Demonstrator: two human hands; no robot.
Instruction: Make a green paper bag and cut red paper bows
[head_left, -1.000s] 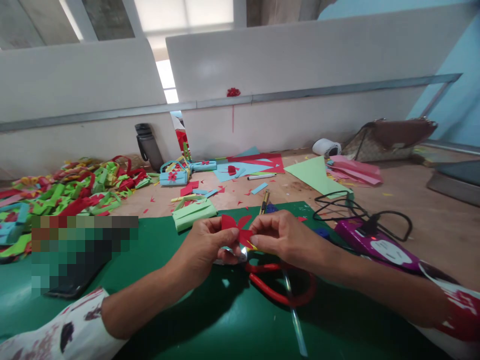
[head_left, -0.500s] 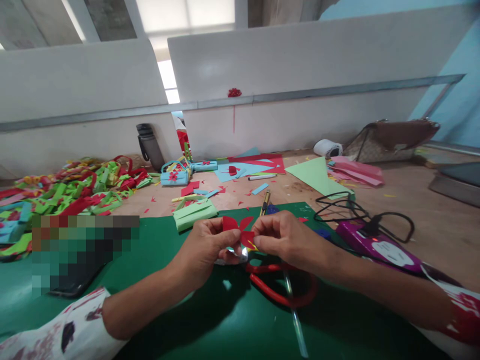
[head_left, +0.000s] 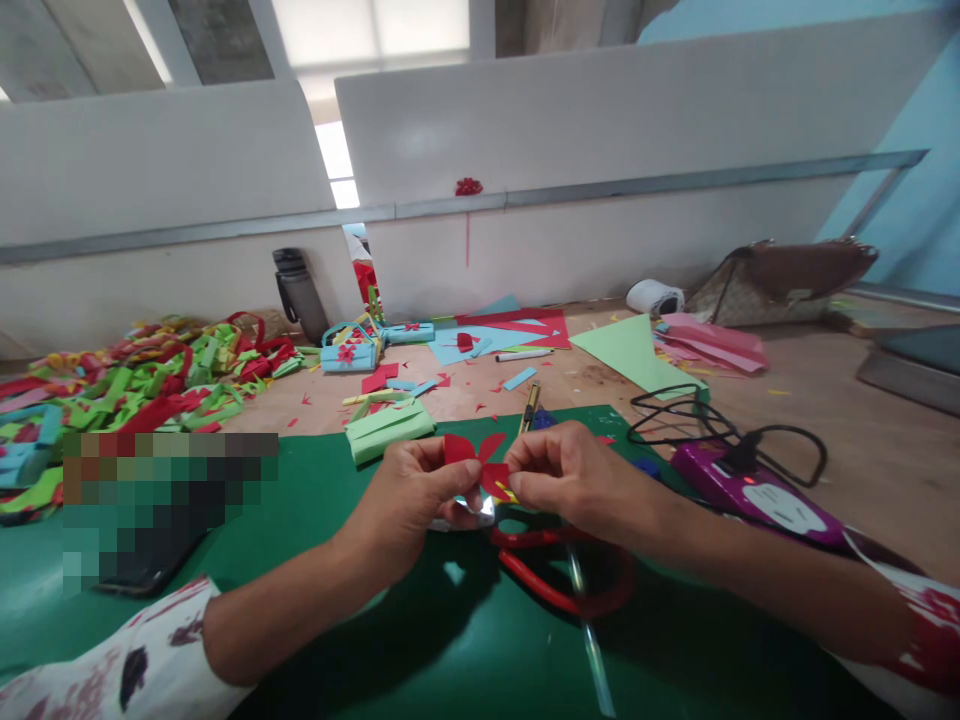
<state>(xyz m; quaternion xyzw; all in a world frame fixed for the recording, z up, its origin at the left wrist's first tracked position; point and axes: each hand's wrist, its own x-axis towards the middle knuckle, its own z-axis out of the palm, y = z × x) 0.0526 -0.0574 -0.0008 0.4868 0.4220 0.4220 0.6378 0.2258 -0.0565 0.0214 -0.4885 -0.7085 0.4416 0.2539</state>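
A red paper flower (head_left: 492, 474) with several petals is held up between my two hands. My left hand (head_left: 420, 485) pinches its left petal between thumb and fingers. On the other side, my right hand (head_left: 559, 470) is closed on the lower right petal. Below the hands, scissors with red handles (head_left: 559, 590) lie on the green mat (head_left: 420, 640), and a clear glue stick (head_left: 592, 640) lies across them. A folded light-green paper purse (head_left: 390, 428) sits just beyond my left hand. Behind the flower is a yellow box cutter (head_left: 529, 408).
A heap of coloured paper pieces (head_left: 165, 375) covers the left side. A phone (head_left: 157, 550), partly blurred out, lies at left. On the right are a purple power strip (head_left: 757, 495) with a black cable, green paper (head_left: 637, 355) and a handbag (head_left: 780, 280). A dark bottle (head_left: 298, 295) stands behind.
Almost nothing differs. Both hands keep their pinch on the red paper flower, with only a very slight shift of the fingers.
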